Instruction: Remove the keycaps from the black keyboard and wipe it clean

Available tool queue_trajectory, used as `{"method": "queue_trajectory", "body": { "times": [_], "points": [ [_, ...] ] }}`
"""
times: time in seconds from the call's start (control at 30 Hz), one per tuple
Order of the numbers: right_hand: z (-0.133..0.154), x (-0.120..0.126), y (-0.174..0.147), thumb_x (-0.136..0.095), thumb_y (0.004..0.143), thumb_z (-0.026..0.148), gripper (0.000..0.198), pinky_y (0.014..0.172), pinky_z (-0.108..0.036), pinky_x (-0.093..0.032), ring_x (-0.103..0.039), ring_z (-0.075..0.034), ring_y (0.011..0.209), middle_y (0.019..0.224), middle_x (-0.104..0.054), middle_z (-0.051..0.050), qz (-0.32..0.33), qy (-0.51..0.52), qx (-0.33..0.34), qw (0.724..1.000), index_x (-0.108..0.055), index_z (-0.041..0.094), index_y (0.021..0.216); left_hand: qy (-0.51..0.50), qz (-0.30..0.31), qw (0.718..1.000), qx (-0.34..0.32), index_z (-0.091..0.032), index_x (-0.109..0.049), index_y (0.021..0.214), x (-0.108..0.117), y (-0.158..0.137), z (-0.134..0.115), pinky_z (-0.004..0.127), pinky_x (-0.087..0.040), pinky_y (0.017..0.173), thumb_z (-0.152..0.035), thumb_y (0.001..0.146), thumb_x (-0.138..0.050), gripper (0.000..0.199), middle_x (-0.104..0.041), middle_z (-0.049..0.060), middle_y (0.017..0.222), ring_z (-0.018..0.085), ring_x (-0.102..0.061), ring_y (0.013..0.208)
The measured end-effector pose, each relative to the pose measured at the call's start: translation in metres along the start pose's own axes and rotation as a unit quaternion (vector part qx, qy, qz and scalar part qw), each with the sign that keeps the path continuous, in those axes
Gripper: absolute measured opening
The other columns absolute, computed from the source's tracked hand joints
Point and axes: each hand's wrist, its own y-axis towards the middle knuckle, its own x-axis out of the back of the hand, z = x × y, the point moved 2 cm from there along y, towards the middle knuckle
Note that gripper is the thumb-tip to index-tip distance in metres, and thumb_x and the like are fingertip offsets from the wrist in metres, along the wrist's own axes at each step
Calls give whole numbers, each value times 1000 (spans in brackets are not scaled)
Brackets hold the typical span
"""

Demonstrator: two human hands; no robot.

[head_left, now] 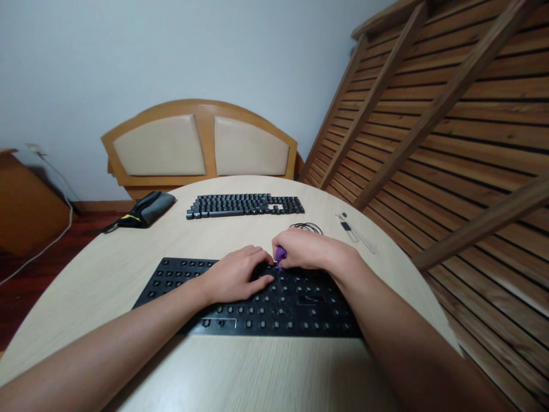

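A black keyboard base [274, 323] without its keycaps lies near the front of the round table, its rows of small key posts bare. My left hand [235, 274] rests across the middle of this base, fingers stretched forward and thumb apart, holding nothing. My right hand [302, 249] is closed around a bunched purple cloth [280, 256]. The lower tip of the cloth reaches down to the far edge of the base, close to my left fingertips. A coiled black cable [309, 227] shows partly behind my right hand.
Loose black keycaps [234, 203] stand in keyboard order at the table's [257, 377] far side. A dark pouch [150, 210] with a yellow strip lies back left. Thin metal tools [349, 230] lie at right. A slatted wooden frame [429, 131] leans along the right side.
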Motion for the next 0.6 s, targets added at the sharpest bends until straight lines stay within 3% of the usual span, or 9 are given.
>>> {"method": "queue_trajectory", "body": {
  "times": [0.33,0.6],
  "points": [
    [9,0,-2,-64,73,20,20,56,-25,-36,-69,-22,74,83,-74,-10,-19,-44,2,999,-74,17,90,-13,-11,1000,20,-21,-58,112,-1,0,3,44,-50,92,-37,91,-58,25,-68,8,109,28,-64,103],
    [-3,-3,1,-65,72,27,25,56,-24,-38,-66,-20,74,86,-74,-8,-4,5,12,1000,-72,18,94,-23,-22,999,30,-20,-57,111,-5,-2,9,43,-51,91,-39,91,-58,28,-68,9,108,27,-64,100]
  ]
}}
